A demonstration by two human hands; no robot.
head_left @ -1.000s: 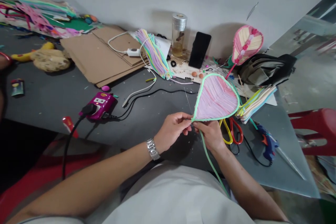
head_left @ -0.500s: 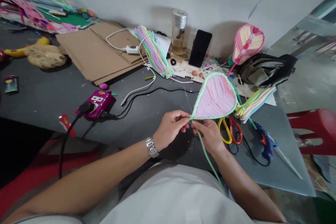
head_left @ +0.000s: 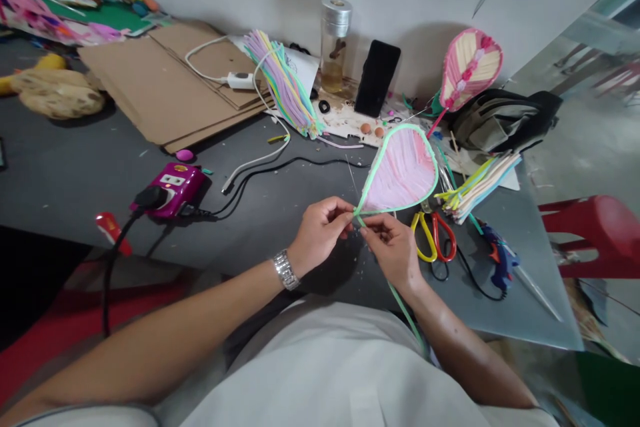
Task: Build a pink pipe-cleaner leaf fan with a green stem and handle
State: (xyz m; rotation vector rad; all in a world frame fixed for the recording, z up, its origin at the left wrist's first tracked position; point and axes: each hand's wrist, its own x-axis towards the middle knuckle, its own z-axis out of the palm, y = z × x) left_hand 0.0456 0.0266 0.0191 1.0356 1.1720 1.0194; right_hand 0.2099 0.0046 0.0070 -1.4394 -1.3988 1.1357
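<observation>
A leaf-shaped piece (head_left: 400,173), filled with lilac and pink strands and edged in green pipe cleaner, points its narrow tip towards me. My left hand (head_left: 324,230) is closed in a pinch on that tip. Just right of it, my right hand (head_left: 393,250) pinches the loose green pipe cleaner (head_left: 406,312), which runs from the tip, behind the hand and down towards my lap. The fingertips of both hands almost meet. Scissors with one yellow and one red handle (head_left: 444,237) lie beside my right hand.
A glue gun (head_left: 497,257) and a pipe cleaner bundle (head_left: 483,187) lie to the right. Behind are a glass bottle (head_left: 334,47), a phone (head_left: 377,79), a finished pink leaf shape (head_left: 470,70) and another bundle (head_left: 285,87). Cardboard (head_left: 145,83) and a purple socket box (head_left: 175,190) are left.
My right fingers have shifted slightly down along the green pipe cleaner, whose start now shows between the hands; its length passes behind my right hand. The whole view has shifted a little.
</observation>
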